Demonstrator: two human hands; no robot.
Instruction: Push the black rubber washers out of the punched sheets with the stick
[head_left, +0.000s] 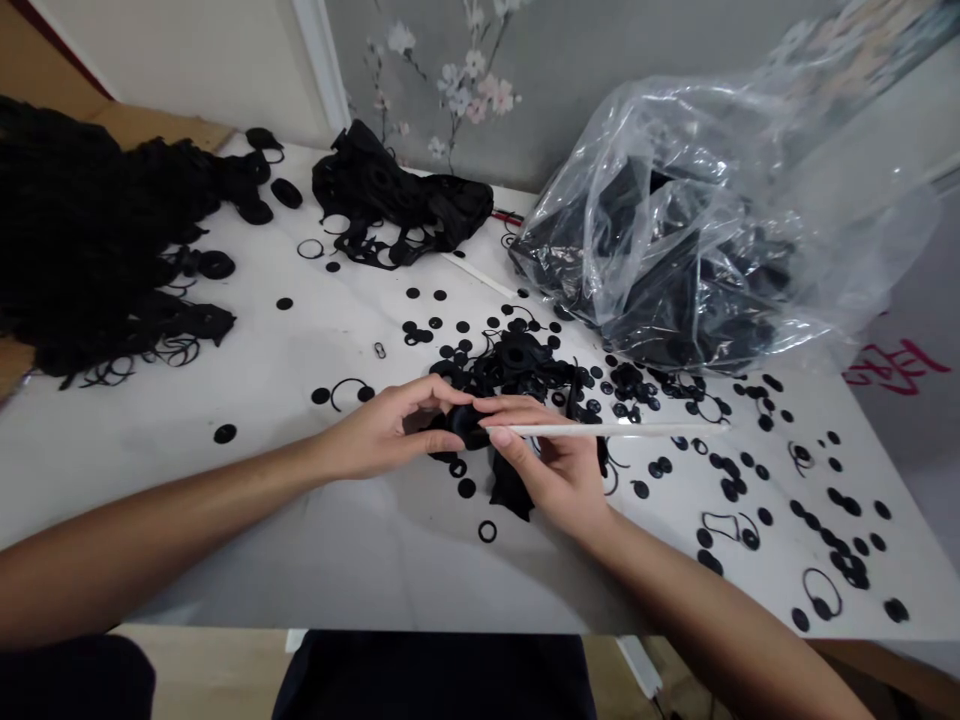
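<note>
Left hand [397, 428] pinches a black rubbery piece [468, 424] near the white table's [300, 545] middle; right hand [562, 465] grips a slim white stick [637, 430], its end at that piece. Small black discs [225, 433] already lie loose; I judge the black heap [75, 230], far left, still unworked.

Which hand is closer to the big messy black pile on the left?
Left. The left hand is to the right of the black pile and lower in the picture, not touching it. The right hand is farther right, holding a white stick.
</note>
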